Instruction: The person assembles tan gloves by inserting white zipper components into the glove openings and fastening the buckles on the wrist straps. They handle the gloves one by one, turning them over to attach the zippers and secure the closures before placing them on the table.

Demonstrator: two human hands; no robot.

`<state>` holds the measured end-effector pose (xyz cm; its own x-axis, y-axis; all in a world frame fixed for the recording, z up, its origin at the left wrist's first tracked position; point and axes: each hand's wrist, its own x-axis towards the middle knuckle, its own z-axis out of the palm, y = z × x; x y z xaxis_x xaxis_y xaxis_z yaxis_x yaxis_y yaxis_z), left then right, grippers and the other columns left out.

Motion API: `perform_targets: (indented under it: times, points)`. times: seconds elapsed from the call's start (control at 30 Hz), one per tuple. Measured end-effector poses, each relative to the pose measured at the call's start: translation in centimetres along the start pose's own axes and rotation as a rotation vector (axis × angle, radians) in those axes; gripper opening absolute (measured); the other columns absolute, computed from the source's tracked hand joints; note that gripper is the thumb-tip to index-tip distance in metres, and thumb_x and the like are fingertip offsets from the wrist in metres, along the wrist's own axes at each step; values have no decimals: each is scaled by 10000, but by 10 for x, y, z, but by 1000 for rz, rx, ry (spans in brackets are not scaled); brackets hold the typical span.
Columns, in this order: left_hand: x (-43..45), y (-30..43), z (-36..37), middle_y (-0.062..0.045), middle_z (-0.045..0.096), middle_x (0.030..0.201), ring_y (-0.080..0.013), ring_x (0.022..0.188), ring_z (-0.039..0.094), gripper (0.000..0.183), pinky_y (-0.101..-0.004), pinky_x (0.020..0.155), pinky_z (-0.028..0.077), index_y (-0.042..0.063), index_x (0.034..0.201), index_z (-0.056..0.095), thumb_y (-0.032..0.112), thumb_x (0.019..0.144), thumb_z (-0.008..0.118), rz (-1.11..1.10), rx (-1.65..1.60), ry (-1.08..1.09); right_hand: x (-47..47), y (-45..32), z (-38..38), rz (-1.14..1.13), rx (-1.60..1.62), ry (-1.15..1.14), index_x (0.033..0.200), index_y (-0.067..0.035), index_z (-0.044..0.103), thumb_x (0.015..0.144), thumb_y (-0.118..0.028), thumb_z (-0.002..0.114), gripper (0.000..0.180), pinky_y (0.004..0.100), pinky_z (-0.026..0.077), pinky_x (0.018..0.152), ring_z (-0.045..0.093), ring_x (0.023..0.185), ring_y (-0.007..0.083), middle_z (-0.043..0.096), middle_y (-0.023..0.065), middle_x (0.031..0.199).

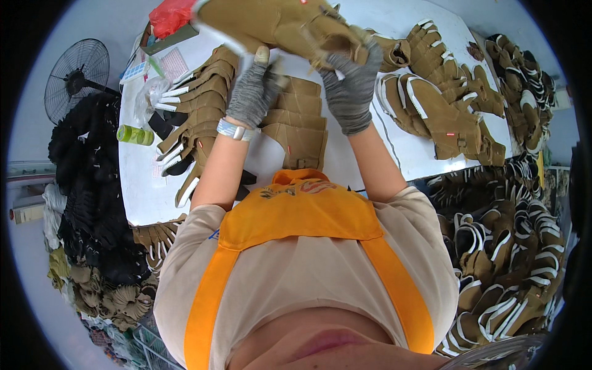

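Observation:
Both my hands wear grey knit gloves with pale fingertips. They hold up a brown boot upper [273, 23] with a white edge along its sole side, partly blurred and cut off by the top of the picture. My left hand [256, 85] has its thumb raised against the lower side of the upper. My right hand [354, 81] grips the upper at its shaft opening, near the buckle strap. Below and between the hands, a row of overlapping brown shaft pieces [300, 138] lies on the white table [342, 155].
More brown uppers [208, 99] overlap at the left, beside a green container [135, 135]. Further uppers [444, 113] lie at the right. A fan [76, 81] stands past the table's left end, above black material [88, 185]. Many uppers [499, 259] are heaped below right.

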<state>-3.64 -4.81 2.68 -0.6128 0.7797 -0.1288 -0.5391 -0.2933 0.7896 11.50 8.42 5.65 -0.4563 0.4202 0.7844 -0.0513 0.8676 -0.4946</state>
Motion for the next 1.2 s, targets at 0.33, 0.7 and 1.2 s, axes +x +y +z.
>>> perform_targets:
  times: [0.33, 0.7, 1.2]
  points:
    - [7, 7, 25, -74, 605, 1200, -202, 1086, 615, 586, -314, 891, 553, 54, 1333, 476, 278, 861, 741, -52, -19, -268, -30, -2, -2, -122, 155, -132, 1228, -54, 535, 750, -253, 831, 596, 436, 390, 1072, 482, 1234, 305, 539, 97, 1245]
    - [16, -13, 24, -126, 556, 1319, -187, 1141, 594, 904, -306, 933, 504, 29, 1484, 292, 232, 782, 822, 342, 961, -395, 23, 84, 13, 981, 1128, -190, 1390, -9, 427, 836, -391, 734, 739, 403, 550, 916, 585, 1158, 269, 551, 193, 1298]
    - [60, -30, 2, -163, 518, 1274, -365, 1233, 465, 428, -457, 1034, 408, 91, 1124, 612, 83, 722, 759, 787, 1299, 4, 41, 103, 55, 809, 806, 113, 977, 8, 585, 857, -170, 742, 265, 299, 516, 752, 589, 808, 161, 630, 51, 895]
